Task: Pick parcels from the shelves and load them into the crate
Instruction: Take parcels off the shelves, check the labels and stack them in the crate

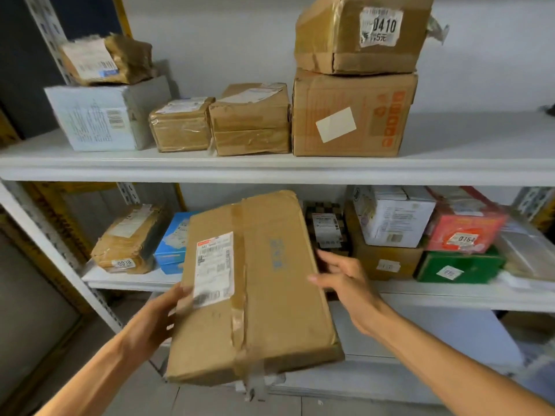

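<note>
Two hands in view: left hand [156, 321] grips left edge of flat cardboard parcel [264, 295] | right hand [345, 283] released, fingers straight, at parcel's right edge, contact unclear | parcel held tilted in front of lower shelf [450, 295], off it | more boxes [351, 115] stacked on upper shelf [270, 169]

A: The parcel [279, 295]?
B: Matt brown cardboard, creased; glossy tape [238, 310] and a smooth paper label [213, 268].
A: And the upper shelf [270, 171]?
B: White, smooth, looks like painted metal.
</note>
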The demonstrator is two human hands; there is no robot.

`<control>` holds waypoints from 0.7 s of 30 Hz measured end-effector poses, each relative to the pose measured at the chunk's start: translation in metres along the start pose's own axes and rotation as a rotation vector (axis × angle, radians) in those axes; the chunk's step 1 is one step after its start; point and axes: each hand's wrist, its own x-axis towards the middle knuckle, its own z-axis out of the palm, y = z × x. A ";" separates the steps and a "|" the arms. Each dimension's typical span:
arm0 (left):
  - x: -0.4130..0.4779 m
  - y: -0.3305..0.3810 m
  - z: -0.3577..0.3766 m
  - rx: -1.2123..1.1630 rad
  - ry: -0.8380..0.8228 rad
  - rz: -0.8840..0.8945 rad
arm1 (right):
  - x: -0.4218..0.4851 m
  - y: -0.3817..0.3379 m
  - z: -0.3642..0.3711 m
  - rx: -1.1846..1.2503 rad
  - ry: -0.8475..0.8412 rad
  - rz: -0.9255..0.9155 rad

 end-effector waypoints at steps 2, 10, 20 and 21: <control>-0.003 0.007 -0.005 -0.032 0.021 0.027 | 0.003 -0.010 -0.004 0.098 0.048 0.049; -0.026 0.040 0.007 -0.102 0.017 0.265 | 0.013 -0.053 -0.014 0.241 -0.060 0.056; -0.040 0.073 -0.004 0.006 -0.057 0.236 | 0.022 -0.061 -0.013 0.153 -0.151 0.047; -0.042 0.073 -0.005 0.022 -0.017 0.259 | 0.024 -0.057 -0.013 0.145 -0.166 0.051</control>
